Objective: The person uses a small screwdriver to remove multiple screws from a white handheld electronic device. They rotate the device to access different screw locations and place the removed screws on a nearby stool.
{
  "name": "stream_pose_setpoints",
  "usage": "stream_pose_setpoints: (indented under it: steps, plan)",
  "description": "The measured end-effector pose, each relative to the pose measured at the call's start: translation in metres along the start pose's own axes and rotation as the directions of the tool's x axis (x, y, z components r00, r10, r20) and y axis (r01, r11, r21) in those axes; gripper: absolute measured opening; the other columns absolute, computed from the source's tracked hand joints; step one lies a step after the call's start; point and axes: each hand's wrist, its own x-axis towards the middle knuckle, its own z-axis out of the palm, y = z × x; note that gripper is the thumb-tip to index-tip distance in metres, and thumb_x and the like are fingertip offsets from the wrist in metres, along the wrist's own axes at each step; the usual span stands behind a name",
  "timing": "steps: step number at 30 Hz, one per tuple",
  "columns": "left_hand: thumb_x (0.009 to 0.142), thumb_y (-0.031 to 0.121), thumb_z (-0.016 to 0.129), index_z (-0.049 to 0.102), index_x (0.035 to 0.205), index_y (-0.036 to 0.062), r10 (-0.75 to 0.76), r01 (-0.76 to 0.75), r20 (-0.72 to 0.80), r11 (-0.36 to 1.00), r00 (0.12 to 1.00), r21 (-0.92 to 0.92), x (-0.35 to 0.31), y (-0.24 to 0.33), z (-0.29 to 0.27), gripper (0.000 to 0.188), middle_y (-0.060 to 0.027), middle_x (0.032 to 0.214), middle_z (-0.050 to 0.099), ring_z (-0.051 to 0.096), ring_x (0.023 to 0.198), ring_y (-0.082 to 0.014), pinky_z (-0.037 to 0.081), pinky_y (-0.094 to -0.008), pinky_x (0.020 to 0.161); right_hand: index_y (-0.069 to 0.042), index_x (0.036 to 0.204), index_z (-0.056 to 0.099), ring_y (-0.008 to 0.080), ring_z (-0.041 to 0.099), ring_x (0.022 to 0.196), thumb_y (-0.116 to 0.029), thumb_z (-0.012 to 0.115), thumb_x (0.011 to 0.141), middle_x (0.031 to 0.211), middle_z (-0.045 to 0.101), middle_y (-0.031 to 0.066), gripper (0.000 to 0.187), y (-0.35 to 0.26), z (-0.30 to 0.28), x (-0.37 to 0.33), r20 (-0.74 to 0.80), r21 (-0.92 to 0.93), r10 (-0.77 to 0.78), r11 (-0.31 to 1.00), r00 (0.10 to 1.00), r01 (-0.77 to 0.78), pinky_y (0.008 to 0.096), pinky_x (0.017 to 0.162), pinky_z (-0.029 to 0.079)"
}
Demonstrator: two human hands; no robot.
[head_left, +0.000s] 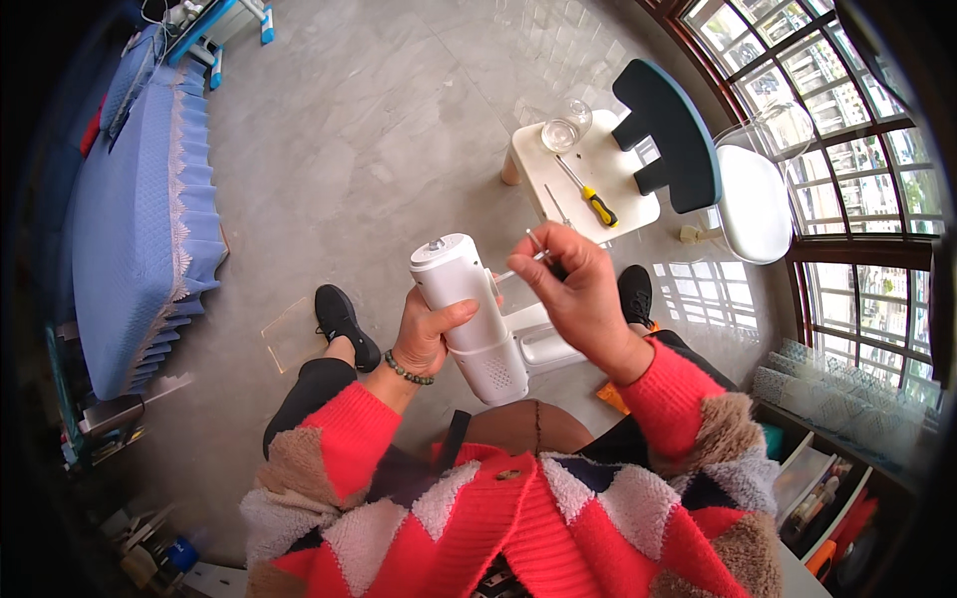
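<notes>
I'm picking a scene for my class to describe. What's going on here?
A person's left hand grips a white cylindrical device, while the right hand pinches a slim item near its side; exactly what that item is, I can't tell. Ahead on the right, a small pale chair holds a yellow-and-black screwdriver and a clear container.

**Nothing Legible Here**

From where I'm standing, I can't read a single word, number or sign: nothing on the white cylindrical device, nothing on the yellow-and-black screwdriver or the clear vessel, and any finer print would be too small for me to tell.
</notes>
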Motion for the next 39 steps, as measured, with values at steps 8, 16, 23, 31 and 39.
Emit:
stream_pose_setpoints:
  steps: [8,16,23,31,39]
  plan:
    - [0.074,0.016,0.07,0.055,0.114,0.002,-0.114,0.114,-0.001,0.988,0.993,-0.104,-0.013,-0.016,0.004,0.044,-0.0095,0.098,0.064,0.062,0.09,-0.0173,0.05,-0.0318,0.081,-0.001,0.083,0.06,-0.0006,0.041,0.061,-0.007,0.067,0.087,0.07,0.054,-0.0072,0.01,0.009,0.018,-0.005,0.061,0.047,0.223,0.973,0.973,-0.226,0.0164,0.054,0.035]
    - [0.075,0.02,0.069,0.051,0.118,0.0023,-0.089,0.088,-0.001,0.993,0.996,-0.084,-0.009,-0.024,0.005,0.05,-0.0104,0.097,0.063,0.063,0.089,-0.0186,0.053,-0.0326,0.08,0.0,0.08,0.06,0.0032,0.048,0.057,-0.006,0.067,0.085,0.066,0.057,-0.0002,0.011,0.017,0.021,-0.007,0.022,0.057,0.26,0.964,0.965,-0.261,0.0208,0.049,0.039]
    - [0.075,0.012,0.072,0.054,0.12,0.0039,-0.113,0.106,-0.044,0.985,0.993,-0.137,-0.013,-0.026,0.003,0.049,-0.0063,0.105,0.063,0.06,0.098,-0.016,0.048,-0.0324,0.088,-0.002,0.082,0.06,0.0004,0.042,0.061,-0.006,0.069,0.085,0.07,0.055,-0.0061,0.01,0.021,0.023,-0.01,0.037,-0.099,0.222,0.971,0.974,-0.218,0.0171,0.054,0.036]
    - [0.075,0.012,0.073,0.054,0.121,0.0048,-0.116,0.107,-0.069,0.986,0.991,-0.126,-0.013,-0.028,0.001,0.05,-0.0044,0.108,0.062,0.058,0.1,-0.0149,0.047,-0.032,0.089,-0.001,0.078,0.058,0.0072,0.047,0.052,-0.005,0.071,0.08,0.064,0.055,0.003,0.015,0.028,0.025,-0.01,0.0,-0.238,0.033,0.971,0.999,-0.032,0.0242,0.047,0.038]
    - [0.075,0.013,0.073,0.054,0.12,0.0053,-0.127,0.121,-0.042,0.984,0.991,-0.13,-0.013,-0.028,0.0,0.049,-0.004,0.107,0.062,0.058,0.099,-0.0146,0.047,-0.032,0.088,-0.001,0.078,0.058,0.0033,0.045,0.052,-0.007,0.073,0.081,0.064,0.056,0.0007,0.016,0.03,0.025,-0.009,0.038,-0.059,0.153,0.987,0.987,-0.151,0.0211,0.046,0.036]
